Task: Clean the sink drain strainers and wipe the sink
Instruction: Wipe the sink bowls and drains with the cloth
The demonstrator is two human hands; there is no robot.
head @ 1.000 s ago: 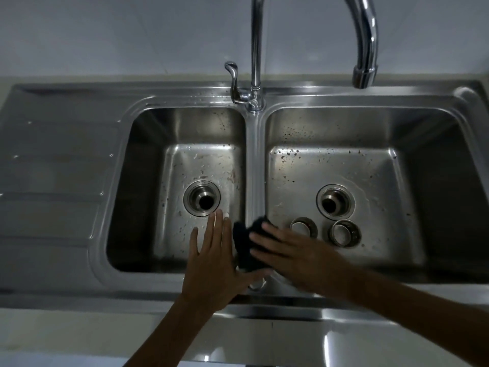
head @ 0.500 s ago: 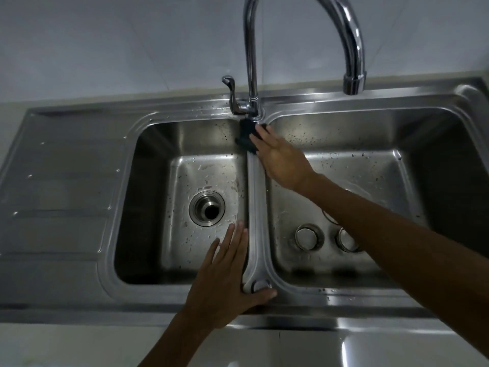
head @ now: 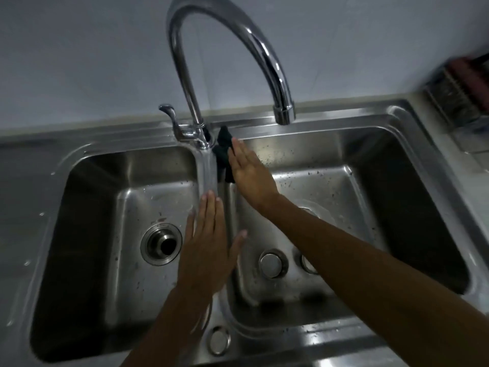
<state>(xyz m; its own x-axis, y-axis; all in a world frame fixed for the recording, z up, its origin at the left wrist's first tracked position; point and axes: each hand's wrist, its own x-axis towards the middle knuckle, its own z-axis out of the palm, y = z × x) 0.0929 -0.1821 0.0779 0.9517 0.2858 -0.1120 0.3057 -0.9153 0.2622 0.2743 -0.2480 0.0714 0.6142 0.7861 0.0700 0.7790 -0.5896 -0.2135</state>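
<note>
A steel double sink (head: 79, 157) fills the view. My right hand (head: 250, 173) lies flat with straight fingers, pressing a dark cloth (head: 223, 149) against the far end of the divider (head: 207, 173), just right of the tap base. My left hand (head: 207, 250) rests flat with straight fingers on the near part of the divider. The left basin's drain (head: 161, 245) is open and dark. Two round strainers sit on the right basin floor: one (head: 272, 263) in full view, the other (head: 307, 263) partly hidden by my right forearm, which also covers the right drain.
A tall curved tap (head: 238, 35) with a side lever (head: 169, 115) rises from the back rim, its spout over the right basin. A drainboard (head: 23, 197) lies to the left. A blurred rack (head: 460, 83) stands at the far right. A round cap (head: 219, 340) sits on the front rim.
My right hand slid the cloth from the near end of the divider to the far end by the tap, then slightly right of it. My left hand moved forward along the divider.
</note>
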